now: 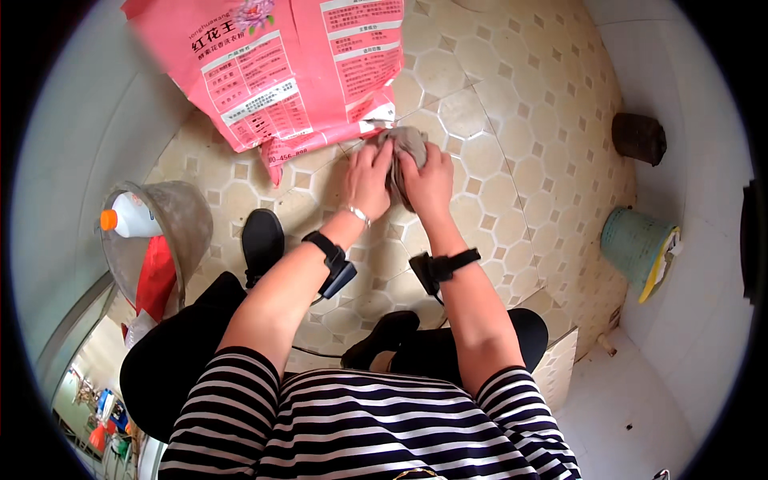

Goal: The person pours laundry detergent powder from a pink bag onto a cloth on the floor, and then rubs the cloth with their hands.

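A grey cloth is held bunched on the tiled floor, just beside the lower R corner of a big pink bag; whether the bag is touched by it can't be told. The cloth is gripped from both sides: on its L by the L hand, w/ fingers bent & pressed in, on its R by the R hand, w/ fingers curled & thumb laid along it. Both hands are kept close tog., backs up. Fingertips are partly hidden in the folds.

A bracelet is worn on the L wrist; black straps w/ small boxes are worn on both forearms. The bag is printed w/ text panels & a flower. Near the L wall, a grey bucket is seen w/ a white bottle, orange-capped, & sth. red in it. By the R wall, a green bucket is placed, w/ sth. yellow at its rim; above it in view, a dark container is seen.
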`<state>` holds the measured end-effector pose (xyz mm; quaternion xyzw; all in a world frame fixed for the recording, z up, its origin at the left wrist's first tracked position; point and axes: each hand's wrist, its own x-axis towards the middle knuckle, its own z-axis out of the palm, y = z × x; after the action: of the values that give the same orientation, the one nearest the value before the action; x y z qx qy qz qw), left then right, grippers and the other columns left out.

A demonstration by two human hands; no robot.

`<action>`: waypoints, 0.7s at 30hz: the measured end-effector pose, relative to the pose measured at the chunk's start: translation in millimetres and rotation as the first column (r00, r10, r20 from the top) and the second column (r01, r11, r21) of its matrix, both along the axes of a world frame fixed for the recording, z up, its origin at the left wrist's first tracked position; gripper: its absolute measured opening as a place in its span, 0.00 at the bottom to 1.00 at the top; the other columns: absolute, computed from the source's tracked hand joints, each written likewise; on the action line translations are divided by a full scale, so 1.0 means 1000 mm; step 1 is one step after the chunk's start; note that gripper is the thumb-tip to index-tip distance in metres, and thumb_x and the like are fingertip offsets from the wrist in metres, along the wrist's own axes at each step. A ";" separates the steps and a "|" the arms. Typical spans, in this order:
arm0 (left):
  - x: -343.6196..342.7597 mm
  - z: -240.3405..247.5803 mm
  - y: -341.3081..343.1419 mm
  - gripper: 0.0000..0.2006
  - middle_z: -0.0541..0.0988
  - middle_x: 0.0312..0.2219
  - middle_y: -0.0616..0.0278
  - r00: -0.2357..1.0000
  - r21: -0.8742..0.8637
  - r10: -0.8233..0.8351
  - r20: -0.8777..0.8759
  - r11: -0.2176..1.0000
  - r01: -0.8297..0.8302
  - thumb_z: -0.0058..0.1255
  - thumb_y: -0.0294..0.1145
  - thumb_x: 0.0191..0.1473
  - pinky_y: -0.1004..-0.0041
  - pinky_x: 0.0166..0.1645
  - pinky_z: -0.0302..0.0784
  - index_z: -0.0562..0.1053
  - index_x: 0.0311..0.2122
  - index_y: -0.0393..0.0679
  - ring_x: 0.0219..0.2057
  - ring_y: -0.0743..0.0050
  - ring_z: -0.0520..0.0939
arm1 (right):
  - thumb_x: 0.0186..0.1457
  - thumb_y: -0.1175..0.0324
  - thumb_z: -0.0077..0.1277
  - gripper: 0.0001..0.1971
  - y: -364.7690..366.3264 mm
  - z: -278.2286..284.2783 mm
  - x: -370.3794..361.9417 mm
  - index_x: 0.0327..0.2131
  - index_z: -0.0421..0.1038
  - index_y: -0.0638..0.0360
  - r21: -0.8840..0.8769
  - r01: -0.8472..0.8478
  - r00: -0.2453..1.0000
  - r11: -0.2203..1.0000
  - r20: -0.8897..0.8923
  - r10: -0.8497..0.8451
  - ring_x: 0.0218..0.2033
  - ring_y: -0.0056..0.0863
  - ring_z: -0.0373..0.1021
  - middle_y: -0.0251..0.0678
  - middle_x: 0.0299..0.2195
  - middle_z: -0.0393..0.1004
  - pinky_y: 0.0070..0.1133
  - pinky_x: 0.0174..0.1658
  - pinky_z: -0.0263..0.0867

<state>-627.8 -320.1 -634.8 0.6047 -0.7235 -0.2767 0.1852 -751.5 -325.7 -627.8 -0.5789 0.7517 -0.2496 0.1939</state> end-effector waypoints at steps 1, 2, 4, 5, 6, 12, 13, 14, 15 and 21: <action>0.001 0.001 -0.004 0.33 0.64 0.42 0.54 1.000 0.001 0.001 -0.006 1.000 -0.001 0.50 0.21 0.33 0.59 0.45 0.65 0.60 0.52 0.47 0.45 0.51 0.65 | 0.45 0.57 0.51 0.21 -0.008 -0.003 0.008 0.42 0.65 0.56 0.046 -0.042 0.993 0.998 -0.110 0.047 0.36 0.46 0.64 0.46 0.34 0.67 0.35 0.36 0.64; 0.001 0.008 -0.011 0.32 0.63 0.46 0.54 0.994 0.059 0.001 0.109 0.998 -0.007 0.51 0.23 0.33 0.57 0.47 0.61 0.62 0.51 0.47 0.48 0.52 0.62 | 0.46 0.57 0.50 0.21 -0.016 -0.006 0.013 0.43 0.65 0.55 0.092 -0.084 0.971 0.992 -0.216 0.103 0.36 0.46 0.64 0.44 0.36 0.67 0.36 0.35 0.64; -0.002 0.004 -0.021 0.31 0.61 0.49 0.55 0.977 0.116 -0.003 0.215 0.993 -0.022 0.51 0.24 0.34 0.54 0.49 0.58 0.63 0.50 0.48 0.52 0.53 0.59 | 0.46 0.58 0.50 0.21 -0.026 -0.017 0.009 0.44 0.64 0.53 0.127 -0.117 0.959 0.985 -0.245 0.146 0.37 0.45 0.64 0.43 0.37 0.66 0.36 0.35 0.64; 0.001 0.000 -0.018 0.30 0.59 0.51 0.56 0.978 0.106 -0.009 0.208 0.994 -0.013 0.51 0.26 0.34 0.52 0.50 0.55 0.64 0.50 0.48 0.54 0.54 0.56 | 0.46 0.58 0.49 0.21 -0.023 -0.017 0.013 0.45 0.64 0.52 0.174 -0.151 0.949 0.973 -0.252 0.192 0.37 0.44 0.65 0.41 0.38 0.66 0.36 0.35 0.64; 0.003 -0.004 -0.014 0.29 0.57 0.53 0.57 0.979 0.094 -0.017 0.201 0.996 -0.002 0.52 0.27 0.35 0.50 0.52 0.51 0.64 0.49 0.48 0.57 0.55 0.53 | 0.46 0.58 0.49 0.21 -0.021 -0.017 0.015 0.45 0.64 0.52 0.183 -0.160 0.948 0.970 -0.244 0.202 0.37 0.44 0.65 0.41 0.38 0.66 0.36 0.35 0.64; 0.013 -0.012 0.022 0.28 0.58 0.53 0.62 0.943 0.127 -0.133 0.305 0.987 0.098 0.53 0.30 0.35 0.53 0.53 0.51 0.66 0.48 0.51 0.56 0.59 0.54 | 0.45 0.60 0.50 0.21 0.014 -0.022 0.008 0.45 0.65 0.51 0.272 -0.157 0.979 0.949 -0.084 0.186 0.38 0.43 0.66 0.41 0.38 0.67 0.35 0.38 0.64; 0.015 -0.015 0.025 0.28 0.59 0.52 0.63 0.957 0.135 -0.141 0.255 0.985 0.109 0.53 0.29 0.35 0.55 0.53 0.53 0.66 0.48 0.52 0.55 0.60 0.55 | 0.44 0.62 0.51 0.20 0.018 -0.023 0.002 0.44 0.65 0.50 0.262 -0.138 0.990 0.955 0.057 0.128 0.38 0.44 0.66 0.42 0.39 0.67 0.34 0.39 0.64; 0.017 -0.016 0.025 0.28 0.60 0.51 0.63 0.966 0.140 -0.152 0.207 0.982 0.124 0.53 0.29 0.35 0.57 0.53 0.54 0.66 0.48 0.52 0.54 0.62 0.57 | 0.44 0.63 0.51 0.20 0.021 -0.028 -0.008 0.44 0.65 0.49 0.252 -0.117 0.978 0.961 0.200 0.067 0.39 0.45 0.66 0.43 0.40 0.67 0.33 0.40 0.64; 0.020 -0.016 0.022 0.27 0.64 0.48 0.63 0.980 0.069 -0.133 0.151 0.990 0.123 0.50 0.25 0.34 0.62 0.52 0.58 0.68 0.47 0.52 0.50 0.61 0.62 | 0.47 0.64 0.51 0.18 0.022 -0.037 -0.020 0.44 0.65 0.52 0.261 -0.133 0.890 0.956 0.455 -0.001 0.39 0.41 0.67 0.41 0.39 0.69 0.29 0.42 0.64; -0.024 0.010 0.025 0.23 0.68 0.43 0.59 0.943 -0.005 -0.045 -0.330 0.999 0.046 0.44 0.19 0.30 0.65 0.50 0.62 0.74 0.38 0.49 0.44 0.55 0.67 | 0.54 0.58 0.44 0.19 0.034 -0.028 -0.039 0.45 0.63 0.59 0.557 -0.055 -0.069 0.829 0.826 -0.560 0.40 0.28 0.67 0.36 0.39 0.69 0.24 0.44 0.64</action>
<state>-651.9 -295.1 -624.7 0.5331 -0.6958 -0.3794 0.2962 -790.6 -291.6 -655.8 -0.0093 0.5167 -0.4431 0.7325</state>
